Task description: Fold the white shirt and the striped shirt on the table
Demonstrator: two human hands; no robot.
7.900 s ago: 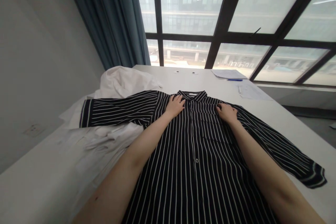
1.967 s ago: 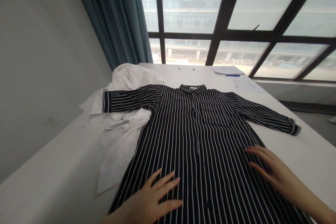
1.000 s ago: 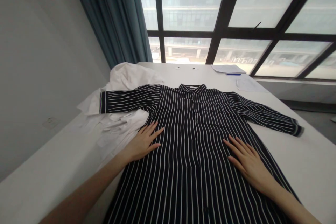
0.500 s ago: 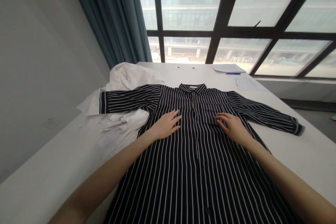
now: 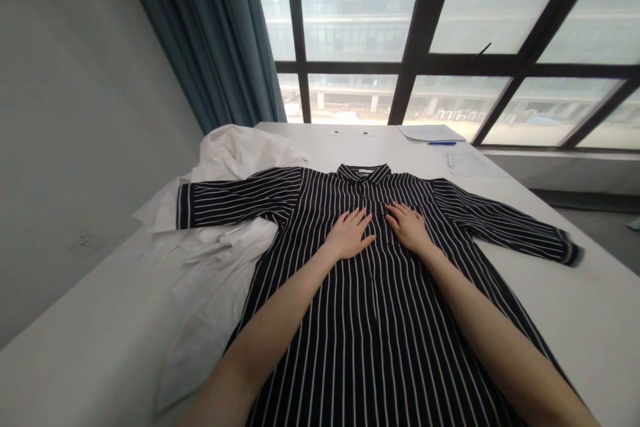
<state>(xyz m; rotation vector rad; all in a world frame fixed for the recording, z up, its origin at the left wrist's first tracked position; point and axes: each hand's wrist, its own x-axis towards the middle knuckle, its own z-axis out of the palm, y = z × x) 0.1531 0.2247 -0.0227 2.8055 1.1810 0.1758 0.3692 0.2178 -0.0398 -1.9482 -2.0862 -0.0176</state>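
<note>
A black shirt with white stripes (image 5: pixel 345 320) lies face up and spread out, its collar at the far end and both sleeves stretched sideways. My left hand (image 5: pixel 349 235) rests flat on the chest just left of the button front, fingers apart. On the other side of the buttons, my right hand (image 5: pixel 407 227) lies over the chest pocket area with its fingers spread. Neither hand grips the cloth. The shirt's lower hem is out of view.
Crumpled white cloth (image 5: pixel 240 150) lies under and beside the left sleeve. At the back right of the white table (image 5: pixel 590 320) are papers (image 5: pixel 433 133), a blue pen (image 5: pixel 442 143) and a white pen (image 5: pixel 449 160). A wall stands on the left, windows behind.
Both hands have moved inward over the shirt's chest and are now close together on either side of the buttons. The shirt remains spread out.
</note>
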